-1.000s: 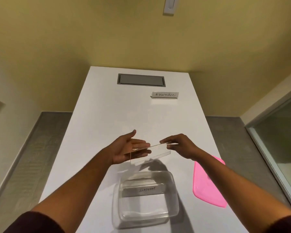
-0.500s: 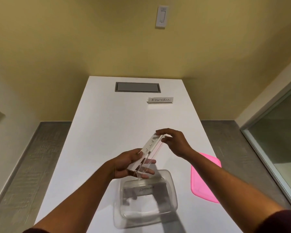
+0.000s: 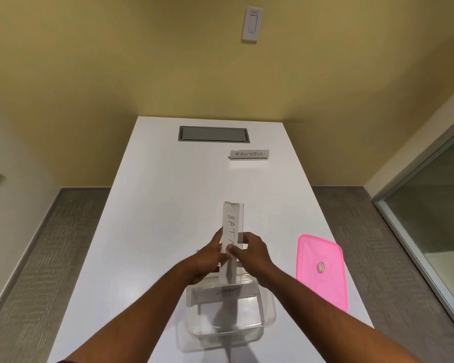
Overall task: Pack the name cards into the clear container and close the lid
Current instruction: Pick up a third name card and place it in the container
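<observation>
A clear acrylic name card [image 3: 232, 222] lettered "BAT…" stands on end above the clear container [image 3: 269, 314]. My left hand [image 3: 207, 255] and my right hand [image 3: 253, 251] both grip its middle, one on each side. Its lower end hangs just over the container's far rim. Inside the container lies a second name card [image 3: 227, 291] with handwritten lettering. A third name card [image 3: 249, 154] reading "SUPERMAN" stands at the far right of the white table [image 3: 155, 205]. The pink lid [image 3: 323, 268] lies flat to the right of the container.
A grey recessed cable hatch [image 3: 213, 134] sits at the table's far end. Grey carpet runs along both sides of the table. A glass partition [image 3: 435, 218] is at the right, and a light switch [image 3: 252, 24] is on the yellow wall.
The held name card has turned from lying crosswise between my hands to standing on end. Both hands have come together at its middle and moved closer to the container.
</observation>
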